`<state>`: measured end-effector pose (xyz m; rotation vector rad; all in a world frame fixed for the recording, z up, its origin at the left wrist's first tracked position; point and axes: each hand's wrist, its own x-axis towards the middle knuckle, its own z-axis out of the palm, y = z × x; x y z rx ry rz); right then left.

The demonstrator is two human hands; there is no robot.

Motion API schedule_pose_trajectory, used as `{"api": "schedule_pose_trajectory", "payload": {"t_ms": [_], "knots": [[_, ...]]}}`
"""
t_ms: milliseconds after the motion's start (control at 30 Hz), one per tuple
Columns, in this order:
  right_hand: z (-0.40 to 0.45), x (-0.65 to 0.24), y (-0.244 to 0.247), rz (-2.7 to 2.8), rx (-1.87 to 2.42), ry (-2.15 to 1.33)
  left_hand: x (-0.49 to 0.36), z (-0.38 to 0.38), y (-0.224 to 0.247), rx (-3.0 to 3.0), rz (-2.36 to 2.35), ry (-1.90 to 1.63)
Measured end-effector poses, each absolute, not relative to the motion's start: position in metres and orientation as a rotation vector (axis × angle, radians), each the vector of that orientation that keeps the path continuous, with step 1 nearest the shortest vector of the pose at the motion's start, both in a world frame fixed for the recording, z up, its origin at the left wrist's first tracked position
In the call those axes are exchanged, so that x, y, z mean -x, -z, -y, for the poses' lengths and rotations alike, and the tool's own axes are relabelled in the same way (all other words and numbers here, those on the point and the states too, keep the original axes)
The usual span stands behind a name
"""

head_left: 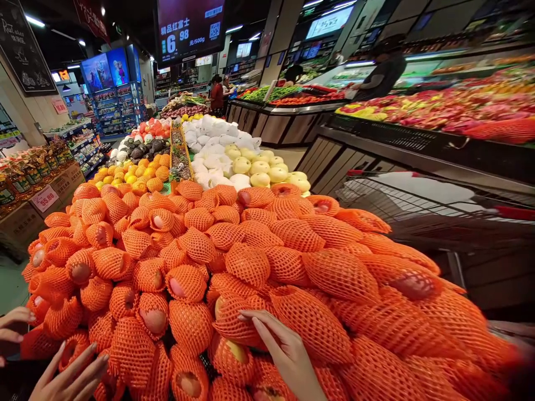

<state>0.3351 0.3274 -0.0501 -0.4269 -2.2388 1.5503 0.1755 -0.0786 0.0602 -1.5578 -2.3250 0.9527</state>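
While the head view looked down over a big heap of apples in orange foam netting (pixel 234 278), the right hand (pixel 288 356) came in at bottom centre, fingers stretched and slightly spread, not clenched on anything. Its fingertips (pixel 246 316) rested on one netted apple (pixel 232 320) near the front of the heap; touching only, no grasp visible. Left hand (pixel 69 379) sat at lower left of the frame, palm up-ish, fingers splayed wide, held nothing; fingertips just beside the netted fruit at the pile's front-left edge, contact could not be told. Another hand (pixel 12 326) poked in at the far left edge, fingers loosely curled, close to the netted fruit; whose hand it was could not be told.

Behind the heap, upper centre: pale yellow fruit (pixel 263 167), white-wrapped fruit (pixel 213 139), and small oranges (pixel 134 172) to the upper left. A price sign (pixel 190 28) hung at top centre. A shopping cart (pixel 418 206) stood at the right, just beside the heap. People (pixel 217 94) stood far back by other produce stands. Bottles on shelves (pixel 25 172) showed at left edge.
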Motion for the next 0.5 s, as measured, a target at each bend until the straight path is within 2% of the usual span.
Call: {"api": "schedule_pose_trajectory", "payload": {"t_ms": [233,367,500], "knots": [[-0.328,-0.337,0.051,2.236,0.436,-1.576,-0.210,0.073,-0.032,1.620,2.226,-0.963],[-0.331,-0.347,0.040,2.202,0.455,-1.406,-0.206,0.053,-0.015,1.778,1.981,-0.667],[-0.346,-0.371,0.033,2.079,0.550,-1.310,-0.174,0.021,-0.011,1.870,1.968,-0.251]]}}
